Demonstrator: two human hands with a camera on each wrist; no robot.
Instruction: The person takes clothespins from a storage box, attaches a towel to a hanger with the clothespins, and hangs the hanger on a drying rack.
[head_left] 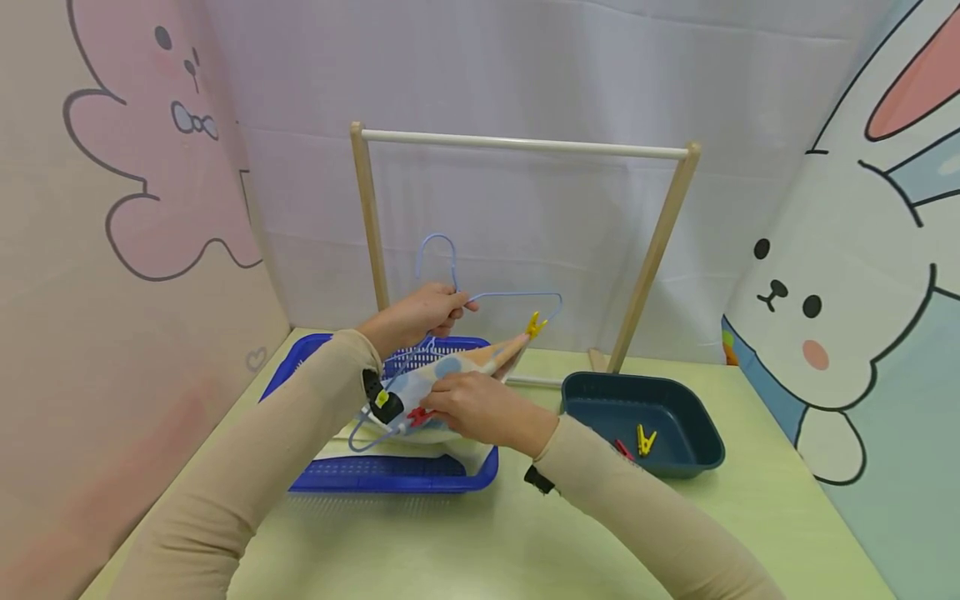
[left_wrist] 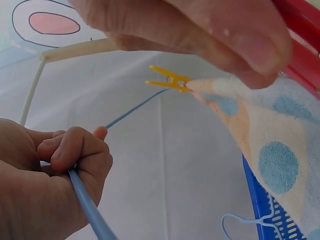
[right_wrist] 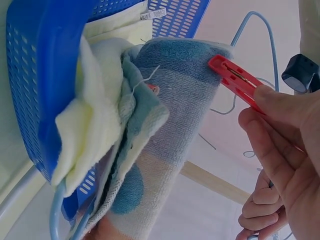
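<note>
My left hand grips a light blue wire hanger just below its hook, fingers curled round the wire. A towel with blue dots and peach and blue-grey areas hangs from the hanger over the basket. A yellow clothespin clips one towel corner to the hanger's far end. At the near end, my right hand pinches a red clothespin between thumb and fingers. In the right wrist view, the red clothespin's tip overlaps the towel's blue edge.
Under the hands, a blue perforated basket holds pale yellow cloth and more hanger wire. To the right, a dark teal bin contains a yellow clothespin and a red one. Behind stands a wooden rack with a white bar.
</note>
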